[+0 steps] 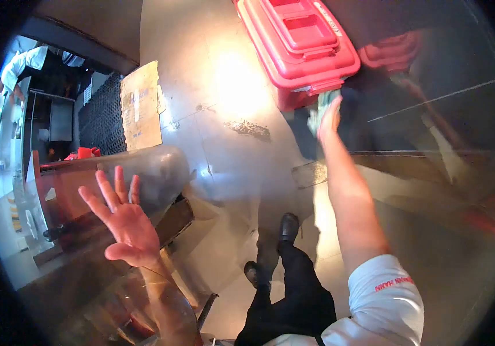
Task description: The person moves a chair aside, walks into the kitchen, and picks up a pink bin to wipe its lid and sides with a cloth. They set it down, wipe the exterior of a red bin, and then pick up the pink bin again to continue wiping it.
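Note:
My right hand (329,118) reaches far forward, its fingers closed on a pale green cloth (318,115). The cloth is just below the near corner of a red lidded box (293,75), next to the dark glossy wall. Whether it touches the box I cannot tell. On the other side, my left hand (127,222) is raised with its fingers spread and nothing in it.
Flattened cardboard (142,109) lies on the floor beside a black perforated mat (102,115). A dark wet patch (247,129) marks the tiles. A rounded brown counter (103,179) stands at the left. Another person (25,64) is at the far upper left.

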Tool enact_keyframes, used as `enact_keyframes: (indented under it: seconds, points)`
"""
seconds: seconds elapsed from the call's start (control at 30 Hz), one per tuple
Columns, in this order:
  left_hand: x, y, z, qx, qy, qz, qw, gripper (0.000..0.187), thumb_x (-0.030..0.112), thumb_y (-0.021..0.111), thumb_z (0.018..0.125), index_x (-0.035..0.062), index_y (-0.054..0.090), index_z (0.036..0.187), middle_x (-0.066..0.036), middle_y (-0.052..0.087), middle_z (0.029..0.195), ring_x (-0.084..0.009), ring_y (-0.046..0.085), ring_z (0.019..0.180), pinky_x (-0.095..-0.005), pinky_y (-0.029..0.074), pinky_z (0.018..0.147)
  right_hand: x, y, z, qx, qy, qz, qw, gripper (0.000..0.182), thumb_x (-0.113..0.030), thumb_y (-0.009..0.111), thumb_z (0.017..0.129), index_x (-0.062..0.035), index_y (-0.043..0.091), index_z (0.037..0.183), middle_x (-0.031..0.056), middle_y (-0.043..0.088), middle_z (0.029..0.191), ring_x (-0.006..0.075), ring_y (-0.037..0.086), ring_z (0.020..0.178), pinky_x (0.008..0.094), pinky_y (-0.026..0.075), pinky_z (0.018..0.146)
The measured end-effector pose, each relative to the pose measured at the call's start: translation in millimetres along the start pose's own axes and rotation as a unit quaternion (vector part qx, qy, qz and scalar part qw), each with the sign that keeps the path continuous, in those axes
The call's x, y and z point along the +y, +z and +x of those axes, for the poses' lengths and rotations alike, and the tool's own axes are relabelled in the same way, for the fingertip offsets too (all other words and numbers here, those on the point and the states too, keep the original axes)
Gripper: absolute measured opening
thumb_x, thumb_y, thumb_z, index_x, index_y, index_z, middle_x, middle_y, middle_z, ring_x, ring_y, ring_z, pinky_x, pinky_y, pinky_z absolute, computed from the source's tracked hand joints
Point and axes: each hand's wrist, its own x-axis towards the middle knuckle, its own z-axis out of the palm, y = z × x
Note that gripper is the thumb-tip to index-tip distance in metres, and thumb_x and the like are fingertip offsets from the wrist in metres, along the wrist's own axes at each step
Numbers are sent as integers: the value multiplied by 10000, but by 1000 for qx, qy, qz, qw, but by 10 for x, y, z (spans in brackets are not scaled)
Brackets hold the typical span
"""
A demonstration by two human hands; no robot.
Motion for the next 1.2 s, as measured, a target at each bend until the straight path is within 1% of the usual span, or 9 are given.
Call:
enact_keyframes:
  seconds: [0.13,0.3,0.37,0.47,0.57,0.73,1.03,1.13,1.2]
  points:
    - [31,-87,-301,-33,-24,-28,999,1144,869,363,805,133,-53,1576,-207,147,1614,-395,307,1422,-515,281,1121,1384,-1873,-905,47,32,-440,896,850,-653,545,904,36,468,1396,212,567,1338,293,537,1235,415,425,1005]
    - [191,-171,-738,-52,-68,-61,994,1109,846,349,830,141,-76,1573,-178,161,1615,-337,322,1421,-493,299,1110,2132,-4679,-3439,47,209,-558,802,508,-447,557,922,-83,619,1270,236,665,1133,376,640,1062,445,496,917]
    - [298,-193,-936,-45,-86,-96,991,1045,809,339,867,154,-62,1576,-147,194,1608,-325,343,1403,-486,319,1097,2169,-5534,-4313,62,250,-745,615,361,-264,566,873,-68,656,1162,198,676,1122,363,650,1044,453,496,882]
    - [319,-278,-1360,-34,-116,-155,980,997,758,400,887,202,-52,1580,-139,186,1611,-330,355,1391,-491,345,1075,2591,-6937,-5250,18,184,-646,741,270,-252,652,878,-41,685,1044,82,682,898,204,648,781,356,518,664]
    - [544,-378,-1839,-27,-170,-197,965,961,716,469,897,317,-91,1569,-142,-36,1637,-310,340,1398,-460,337,1079,1913,-6509,-6174,160,246,-361,885,281,-292,702,884,-33,686,993,37,628,783,142,573,624,316,469,516]
    - [648,-706,-2509,-55,-150,-164,973,893,579,520,954,343,-86,1566,-120,-104,1636,-283,331,1403,-447,379,1041,2324,-6823,-7307,226,274,-275,893,256,-232,702,908,-34,659,1065,33,619,785,155,547,641,364,454,554]
    - [1076,-1087,-3056,-231,-326,-188,897,772,484,488,1009,204,50,1580,-66,504,1306,-191,551,1073,-312,486,821,2422,-6641,-8864,233,202,-242,920,312,-312,727,872,-13,715,961,75,700,804,173,649,702,353,512,641]
    - [604,-1221,-3604,-342,-460,-176,800,584,381,549,1008,101,312,1462,-36,559,989,-141,553,803,-283,475,668,2236,-6825,-8804,287,231,-444,816,356,-325,699,874,-10,703,1038,162,719,918,259,692,862,396,526,757]
    - [-449,-1639,-4428,-464,-349,-66,812,538,294,620,975,63,420,1418,-36,586,1065,-150,582,895,-291,494,801,2241,-7103,-8708,305,223,-513,771,361,-333,672,882,-31,698,1078,189,722,966,289,701,920,415,525,800]
